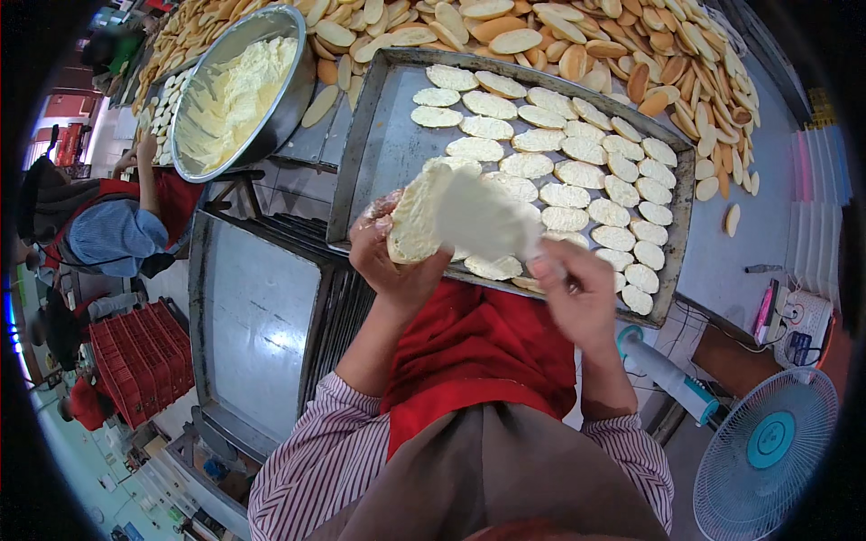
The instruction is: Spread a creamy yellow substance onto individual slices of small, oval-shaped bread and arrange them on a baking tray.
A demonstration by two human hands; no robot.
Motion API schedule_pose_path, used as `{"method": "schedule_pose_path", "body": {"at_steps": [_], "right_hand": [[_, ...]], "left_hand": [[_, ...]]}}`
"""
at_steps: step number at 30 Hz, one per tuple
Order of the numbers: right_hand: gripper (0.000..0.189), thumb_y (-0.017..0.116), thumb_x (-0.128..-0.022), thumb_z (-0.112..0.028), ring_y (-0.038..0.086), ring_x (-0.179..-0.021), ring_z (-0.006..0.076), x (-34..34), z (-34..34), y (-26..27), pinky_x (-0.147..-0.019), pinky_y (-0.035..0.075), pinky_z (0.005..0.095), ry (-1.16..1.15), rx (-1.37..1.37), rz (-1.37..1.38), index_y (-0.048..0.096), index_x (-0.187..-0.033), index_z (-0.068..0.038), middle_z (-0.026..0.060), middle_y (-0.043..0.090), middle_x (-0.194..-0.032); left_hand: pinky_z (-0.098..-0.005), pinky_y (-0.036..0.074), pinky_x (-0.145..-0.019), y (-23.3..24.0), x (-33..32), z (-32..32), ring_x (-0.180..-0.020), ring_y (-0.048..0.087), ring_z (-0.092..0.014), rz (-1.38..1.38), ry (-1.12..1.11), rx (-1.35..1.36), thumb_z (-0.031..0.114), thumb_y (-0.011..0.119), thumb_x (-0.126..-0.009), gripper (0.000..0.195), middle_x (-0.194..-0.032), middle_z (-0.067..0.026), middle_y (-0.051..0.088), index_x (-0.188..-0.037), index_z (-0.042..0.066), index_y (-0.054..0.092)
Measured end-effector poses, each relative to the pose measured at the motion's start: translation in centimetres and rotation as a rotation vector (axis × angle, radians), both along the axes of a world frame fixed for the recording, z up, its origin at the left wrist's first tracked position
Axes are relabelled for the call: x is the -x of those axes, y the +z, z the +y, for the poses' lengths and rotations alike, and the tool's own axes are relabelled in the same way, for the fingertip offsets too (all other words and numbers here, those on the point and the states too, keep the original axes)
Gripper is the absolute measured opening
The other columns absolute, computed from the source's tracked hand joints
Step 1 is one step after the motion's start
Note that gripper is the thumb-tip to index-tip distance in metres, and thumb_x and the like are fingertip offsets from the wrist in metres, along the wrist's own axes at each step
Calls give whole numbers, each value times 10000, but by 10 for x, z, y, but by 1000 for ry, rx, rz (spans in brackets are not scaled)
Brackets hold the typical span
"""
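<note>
My left hand (399,264) grips an oval bread slice (416,220) coated with pale cream, its coated face turned to the right. Cream is smeared on the fingers. In my right hand (575,284) is a broad scraper (484,216), blurred, its blade against or just in front of the slice's coated face. Both hands are above the near side of a metal baking tray (385,145). Many cream-coated oval slices (565,196) lie in it, mostly towards the right. A steel bowl (304,34) of pale cream (250,95) stands tilted at the upper left.
Plain bread slices (609,47) are heaped behind the tray. Stacked metal trays (264,324) stand at my left. A pedestal fan (764,446) is at the lower right, near cables and a power strip (805,324). Another person (115,230) works at the left, by red crates (142,358).
</note>
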State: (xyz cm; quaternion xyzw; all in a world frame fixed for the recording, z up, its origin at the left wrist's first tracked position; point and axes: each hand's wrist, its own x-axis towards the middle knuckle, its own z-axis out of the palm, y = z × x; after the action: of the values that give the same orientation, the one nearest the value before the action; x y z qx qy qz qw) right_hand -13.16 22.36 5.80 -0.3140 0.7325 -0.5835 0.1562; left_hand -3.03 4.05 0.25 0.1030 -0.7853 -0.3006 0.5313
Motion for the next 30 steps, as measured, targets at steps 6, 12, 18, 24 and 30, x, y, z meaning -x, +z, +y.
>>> {"method": "schedule_pose_path", "body": {"at_steps": [6, 12, 18, 24, 30], "right_hand": [[248, 661, -861, -189, 528, -573, 94, 22, -39, -25, -485, 399, 226, -190, -176, -27, 672, -1011, 8, 119, 678, -788], [253, 675, -854, -195, 599, -674, 108, 0, -28, -1, -565, 463, 243, -62, -146, -118, 673, -989, 20, 132, 680, -793], [223, 695, -833, -160, 599, -648, 106, 20, -24, -35, -551, 465, 234, -220, -224, -220, 675, -975, 11, 124, 682, -821], [234, 690, -834, -188, 594, -603, 130, -9, -33, -13, -524, 457, 248, -24, -155, -33, 678, -985, -10, 111, 670, -779], [288, 661, -868, -250, 530, -646, 70, 50, -19, -66, -579, 432, 220, -328, -270, -112, 671, -1028, -10, 70, 651, -752]], "left_hand": [[-389, 455, -870, -3, -7, 1, -1016, 525, -286, -18, 51, 50, 100, 834, -619, 764, -1130, -173, 443, -1153, 105, 289], [-388, 456, -880, -11, -9, -1, -1068, 508, -271, 37, -38, -188, 49, 791, -653, 751, -1148, -162, 430, -1192, 101, 271], [-371, 406, -993, -10, -10, 4, -1168, 452, -261, 74, -69, -402, -79, 723, -665, 759, -1255, -172, 376, -1238, 71, 248], [-370, 396, -998, -16, -14, 5, -1175, 445, -257, 86, -151, -310, -87, 709, -667, 755, -1250, -162, 379, -1246, 70, 252], [-330, 469, -920, -8, -4, -16, -1154, 490, -230, -164, -109, -742, -84, 671, -721, 679, -1259, -129, 385, -1264, 45, 283]]}}
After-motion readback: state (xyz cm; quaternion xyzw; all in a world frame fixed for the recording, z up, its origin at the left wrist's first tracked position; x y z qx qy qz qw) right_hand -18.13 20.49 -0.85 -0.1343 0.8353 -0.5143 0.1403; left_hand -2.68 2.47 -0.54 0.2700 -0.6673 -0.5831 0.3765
